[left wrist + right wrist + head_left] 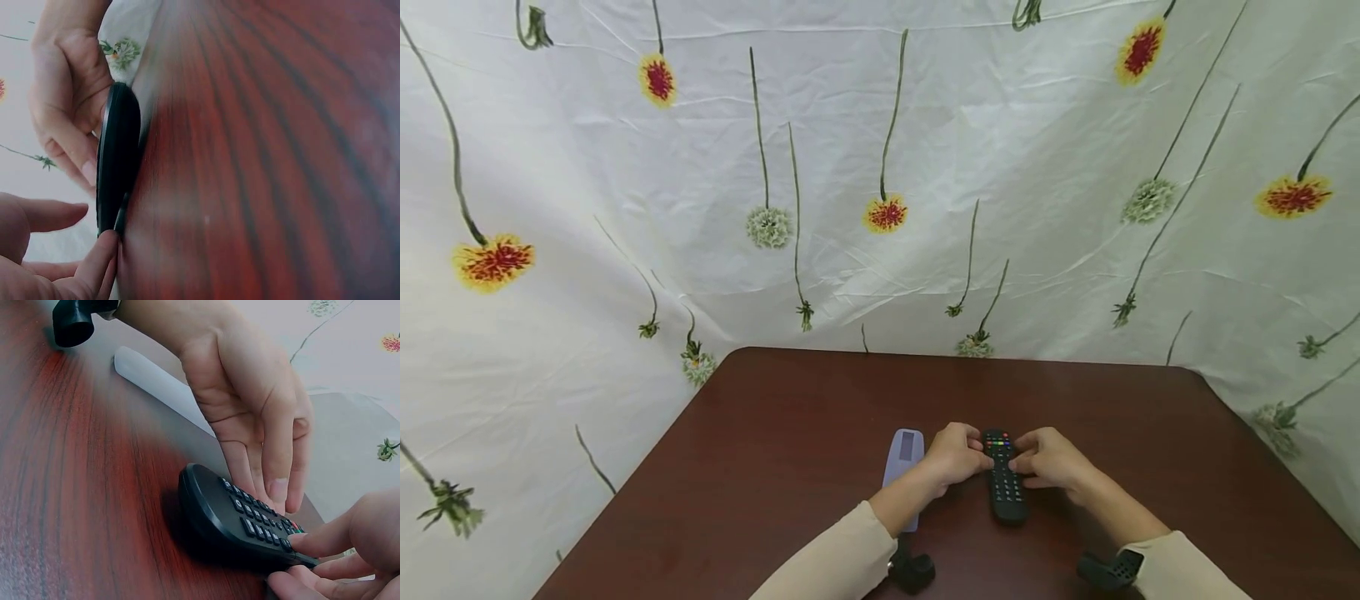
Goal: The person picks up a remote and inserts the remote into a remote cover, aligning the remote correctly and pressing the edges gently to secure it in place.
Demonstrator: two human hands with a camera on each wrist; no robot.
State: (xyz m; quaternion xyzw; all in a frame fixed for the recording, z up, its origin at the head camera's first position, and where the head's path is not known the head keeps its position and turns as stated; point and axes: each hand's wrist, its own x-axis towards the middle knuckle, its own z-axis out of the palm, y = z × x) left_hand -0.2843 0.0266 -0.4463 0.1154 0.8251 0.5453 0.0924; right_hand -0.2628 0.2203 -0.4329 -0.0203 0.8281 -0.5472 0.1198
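Observation:
A black remote control [1006, 487] with colored buttons near its far end lies between the two hands. My left hand [957, 454] is at its left edge. In the left wrist view one left fingertip [107, 240] touches the remote's lower edge, while the thumb stands a little apart from its face. From the right side my right hand [1051, 458] pinches the remote's edge, thumb [303, 542] over the keys and fingers low at the side. A pale lilac remote control [904, 450] with a small display lies left of the left hand, partly hidden by that forearm.
The dark red-brown table [805, 433] has rounded far corners. Behind and beside it hangs a white cloth [835, 167] printed with flowers. Black devices are strapped to the left wrist [912, 570] and the right wrist [1111, 571], below cream sleeves.

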